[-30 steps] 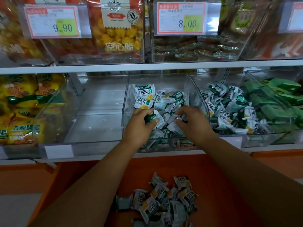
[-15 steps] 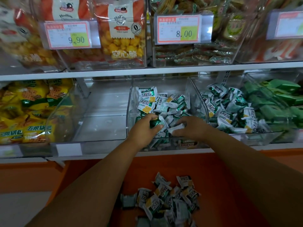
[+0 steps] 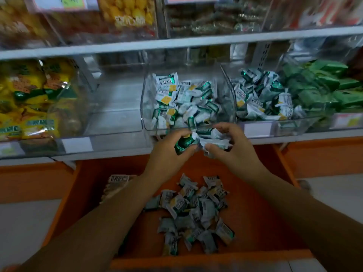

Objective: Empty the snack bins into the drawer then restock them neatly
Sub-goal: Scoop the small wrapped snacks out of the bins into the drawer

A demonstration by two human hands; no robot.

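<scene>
So both hands are just in front of the middle clear bin [image 3: 144,107], above the open orange drawer [image 3: 265,213]. The left hand [image 3: 167,154] curls its fingers round a green snack packet [image 3: 183,145], and the right hand [image 3: 235,152] pinches some white packets [image 3: 215,143] right beside it. There's a pile of packets [image 3: 194,213] in the drawer, and more still in the bin.

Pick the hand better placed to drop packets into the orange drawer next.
Left, probably: left hand grips a green packet clear of the bin, above the drawer pile; right hand, with white packets, sits at the bin's lip.
</scene>
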